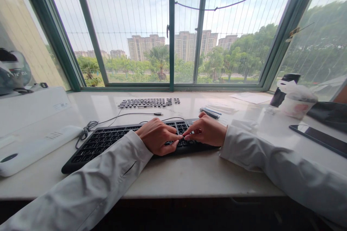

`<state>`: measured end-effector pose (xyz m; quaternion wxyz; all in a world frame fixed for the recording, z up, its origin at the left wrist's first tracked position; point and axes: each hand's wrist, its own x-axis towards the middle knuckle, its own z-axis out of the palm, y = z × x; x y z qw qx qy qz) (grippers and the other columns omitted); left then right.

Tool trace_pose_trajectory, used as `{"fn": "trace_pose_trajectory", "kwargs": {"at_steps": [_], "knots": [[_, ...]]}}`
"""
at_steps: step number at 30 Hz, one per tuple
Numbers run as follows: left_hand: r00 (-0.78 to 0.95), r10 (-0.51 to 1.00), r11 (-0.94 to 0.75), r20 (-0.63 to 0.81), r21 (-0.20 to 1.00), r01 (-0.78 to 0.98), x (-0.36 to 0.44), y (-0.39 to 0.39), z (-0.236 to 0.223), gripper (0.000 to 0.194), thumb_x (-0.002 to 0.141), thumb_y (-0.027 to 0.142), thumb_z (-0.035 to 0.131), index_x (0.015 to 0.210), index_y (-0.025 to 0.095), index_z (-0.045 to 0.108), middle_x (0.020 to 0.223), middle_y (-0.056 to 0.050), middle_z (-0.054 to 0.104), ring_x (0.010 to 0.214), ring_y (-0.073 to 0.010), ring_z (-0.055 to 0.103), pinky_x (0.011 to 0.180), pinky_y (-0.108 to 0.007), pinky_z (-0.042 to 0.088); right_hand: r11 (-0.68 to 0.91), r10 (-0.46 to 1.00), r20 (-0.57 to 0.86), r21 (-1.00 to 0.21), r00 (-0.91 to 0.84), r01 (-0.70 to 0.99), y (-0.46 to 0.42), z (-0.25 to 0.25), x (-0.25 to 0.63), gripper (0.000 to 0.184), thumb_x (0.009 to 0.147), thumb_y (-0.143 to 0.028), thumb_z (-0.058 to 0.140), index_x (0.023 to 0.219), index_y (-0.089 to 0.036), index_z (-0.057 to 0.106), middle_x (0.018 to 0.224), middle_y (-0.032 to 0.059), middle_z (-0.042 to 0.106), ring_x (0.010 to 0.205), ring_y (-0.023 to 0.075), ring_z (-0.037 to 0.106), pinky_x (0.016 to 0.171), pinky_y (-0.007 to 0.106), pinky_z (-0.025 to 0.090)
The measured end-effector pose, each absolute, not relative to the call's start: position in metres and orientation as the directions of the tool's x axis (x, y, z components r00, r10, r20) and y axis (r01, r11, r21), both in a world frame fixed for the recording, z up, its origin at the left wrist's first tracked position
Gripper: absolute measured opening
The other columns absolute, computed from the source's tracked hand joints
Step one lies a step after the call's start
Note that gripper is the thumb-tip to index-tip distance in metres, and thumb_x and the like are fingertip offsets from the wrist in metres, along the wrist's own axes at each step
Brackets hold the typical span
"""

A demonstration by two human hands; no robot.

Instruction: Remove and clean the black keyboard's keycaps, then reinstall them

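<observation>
A black keyboard (93, 145) lies across the counter, its sockets showing bare where keycaps are off. Over its right part, my left hand (158, 136) and my right hand (207, 130) meet with their fingertips close together. Both hands are closed in a pinch, and whatever sits between the fingers is too small to make out. Beyond the keyboard, loose black keycaps (148, 103) are laid out in rows. The cable (119, 116) runs behind it and ends in a USB plug (158, 114).
Slim tools or pens (210, 112) lie behind my right hand. To the right are a phone (322, 139), a bagged cup (298, 104) and a black bottle (282, 92). A long white device (40, 148) and white box (35, 103) take up the left. Windows border the counter's back.
</observation>
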<state>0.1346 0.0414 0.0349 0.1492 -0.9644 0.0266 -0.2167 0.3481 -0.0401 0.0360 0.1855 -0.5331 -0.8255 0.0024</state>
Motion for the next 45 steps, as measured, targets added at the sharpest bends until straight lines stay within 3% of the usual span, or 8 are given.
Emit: {"fn": "trace_pose_trajectory", "kwargs": {"at_steps": [12,15,18,20,31,39,42,45], "knots": [[0.899,-0.118,-0.953,0.422,-0.301,0.017,0.135,0.042,0.035,0.028,0.085,0.029,0.046,0.093,0.025,0.073,0.061,0.001,0.063,0.046,-0.0089,0.05,0.043,-0.026,0.021,0.396,0.892,0.324,-0.222,-0.316,0.891,-0.042,0.039,0.345,0.019,0.078,-0.044,0.068,0.083,-0.028,0.078,0.053,-0.0031,0.063,0.054,0.0084,0.052,0.081,0.03,0.032],[0.898,-0.118,-0.953,0.424,-0.302,0.017,0.135,0.042,0.034,0.028,0.085,0.028,0.046,0.093,0.025,0.073,0.06,0.001,0.062,0.046,-0.0087,0.05,0.043,-0.026,0.021,0.361,0.926,0.253,-0.373,-0.28,0.855,-0.041,0.037,0.347,0.025,0.077,-0.045,0.068,0.085,-0.023,0.078,0.047,-0.0025,0.059,0.048,0.0087,0.051,0.066,0.025,0.038],[0.898,-0.118,-0.953,0.424,-0.304,0.018,0.135,0.042,0.033,0.027,0.084,0.028,0.048,0.092,0.025,0.073,0.06,0.002,0.062,0.045,-0.0087,0.05,0.042,-0.026,0.021,0.267,0.962,0.111,-0.553,-0.247,0.789,-0.039,0.035,0.35,0.036,0.076,-0.049,0.066,0.092,-0.019,0.077,0.044,-0.0026,0.055,0.042,0.0088,0.048,0.048,0.022,0.034],[0.896,-0.119,-0.952,0.428,-0.305,0.019,0.135,0.041,0.033,0.025,0.082,0.027,0.049,0.089,0.025,0.073,0.06,0.002,0.062,0.045,-0.0088,0.05,0.042,-0.027,0.021,0.234,0.967,0.063,-0.602,-0.246,0.764,-0.038,0.035,0.352,0.04,0.074,-0.051,0.066,0.094,-0.019,0.077,0.044,-0.0027,0.054,0.041,0.0083,0.046,0.044,0.021,0.031],[0.909,-0.1,-0.952,0.405,-0.303,0.03,0.136,0.038,0.035,0.025,0.08,0.027,0.05,0.087,0.025,0.074,0.059,0.002,0.061,0.044,-0.009,0.048,0.042,-0.028,0.023,0.18,0.977,0.034,-0.659,-0.211,0.731,-0.035,0.034,0.353,0.046,0.072,-0.055,0.067,0.097,-0.018,0.075,0.043,-0.0041,0.05,0.042,0.0074,0.043,0.041,0.02,0.026],[0.912,-0.037,-0.977,0.408,-0.205,0.052,0.14,0.035,0.034,0.021,0.076,0.023,0.053,0.07,0.022,0.073,0.053,0.002,0.058,0.043,-0.0085,0.045,0.043,-0.026,0.024,0.183,0.979,0.053,-0.656,-0.197,0.732,-0.037,0.031,0.35,0.046,0.072,-0.056,0.066,0.092,-0.016,0.076,0.044,-0.0029,0.052,0.041,0.0073,0.042,0.04,0.02,0.026],[0.917,-0.028,-0.984,0.398,-0.172,0.045,0.143,0.034,0.035,0.022,0.076,0.022,0.053,0.064,0.02,0.071,0.052,0.001,0.058,0.043,-0.0081,0.044,0.044,-0.024,0.027,0.192,0.979,0.067,-0.628,-0.194,0.754,-0.04,0.033,0.346,0.045,0.074,-0.055,0.065,0.092,-0.015,0.076,0.045,-0.0024,0.053,0.042,0.008,0.044,0.043,0.021,0.029],[0.92,-0.026,-0.99,0.392,-0.138,0.031,0.145,0.034,0.035,0.024,0.075,0.02,0.053,0.057,0.018,0.068,0.05,0.001,0.056,0.043,-0.0077,0.043,0.045,-0.023,0.03,0.246,0.969,0.132,-0.509,-0.207,0.825,-0.043,0.039,0.339,0.035,0.077,-0.047,0.065,0.088,-0.017,0.077,0.045,-0.0021,0.056,0.046,0.0084,0.046,0.049,0.022,0.031]]}}
